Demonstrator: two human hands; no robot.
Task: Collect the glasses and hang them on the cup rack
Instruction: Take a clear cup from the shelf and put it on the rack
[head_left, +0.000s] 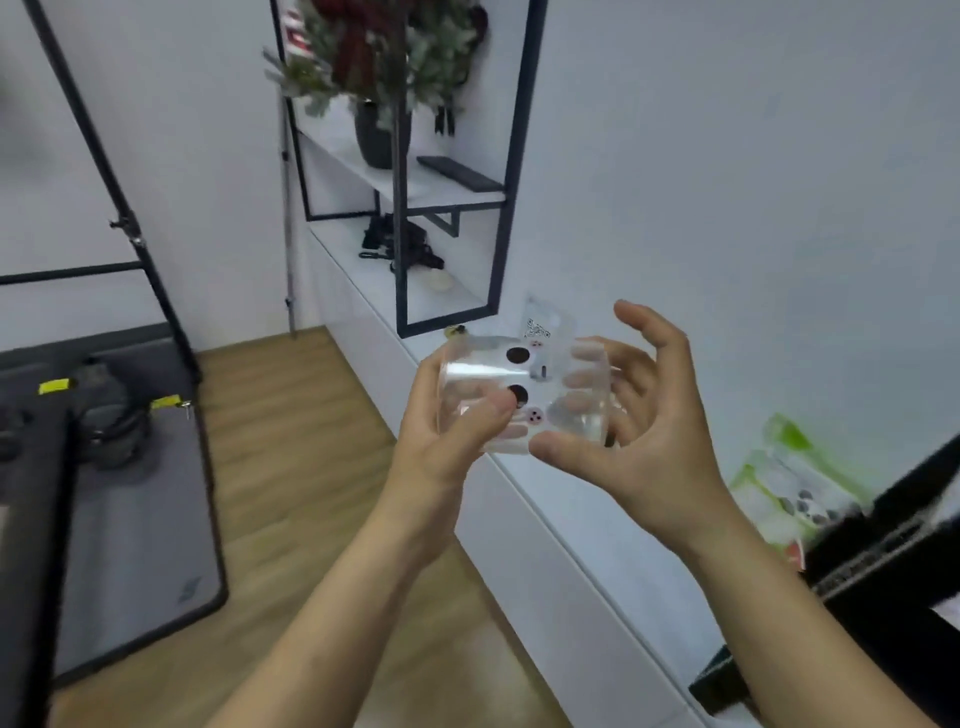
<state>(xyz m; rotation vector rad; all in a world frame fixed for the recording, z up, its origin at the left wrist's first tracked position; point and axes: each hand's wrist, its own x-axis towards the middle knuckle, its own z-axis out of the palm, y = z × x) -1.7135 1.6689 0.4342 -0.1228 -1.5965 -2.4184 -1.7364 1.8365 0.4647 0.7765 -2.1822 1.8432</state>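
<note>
A clear drinking glass (524, 395) printed with dark round dots lies on its side in mid-air, held between both hands above the edge of a white counter. My left hand (447, 436) grips its left end, thumb across the front. My right hand (639, 410) cups the right end, with the thumb underneath and the fingers curled behind it; the upper fingers are spread. Fingertips show through the glass wall. No cup rack can be made out in this view.
A long white counter (582, 525) runs along the wall. A black metal frame shelf (400, 171) holds a potted plant (374, 67) and dark items. Green-and-white packaging (795, 493) and a black object (893, 551) sit at the right. A grey mat (135, 525) covers the wooden floor at left.
</note>
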